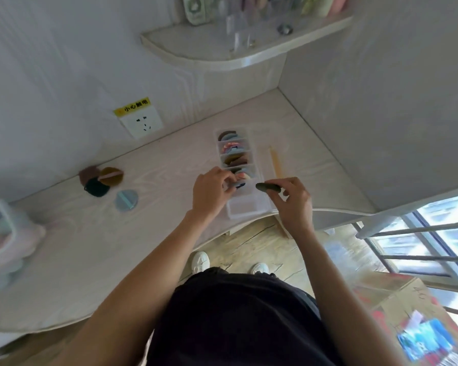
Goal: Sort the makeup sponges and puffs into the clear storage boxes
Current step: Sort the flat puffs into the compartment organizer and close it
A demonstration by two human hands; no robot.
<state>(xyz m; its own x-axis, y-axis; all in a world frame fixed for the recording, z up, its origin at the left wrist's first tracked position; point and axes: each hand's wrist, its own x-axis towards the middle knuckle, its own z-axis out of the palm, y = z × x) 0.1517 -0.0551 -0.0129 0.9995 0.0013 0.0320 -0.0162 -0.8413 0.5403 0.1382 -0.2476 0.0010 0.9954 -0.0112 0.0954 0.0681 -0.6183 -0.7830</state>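
Clear box: a divided storage box [259, 180] lies on the pale wood-grain bench [156, 165], its far compartments packed with upright puffs [234, 154] in brown, blue and pink.
Left hand: the left hand [209, 192] reaches over the box's near filled compartment, fingers curled, pinching a dark puff [238, 184] at its edge.
Right hand: the right hand [291, 198] hovers just right of the box, fingertips clamped on a dark green puff [266, 187] held flat.
Loose puffs: well to the left lie a small pile [101, 180] of mauve, mustard and dark green puffs, with a light blue puff [126, 199] just beside it.
Left edge: a blurred clear bin [0, 233] holds pastel sponges.
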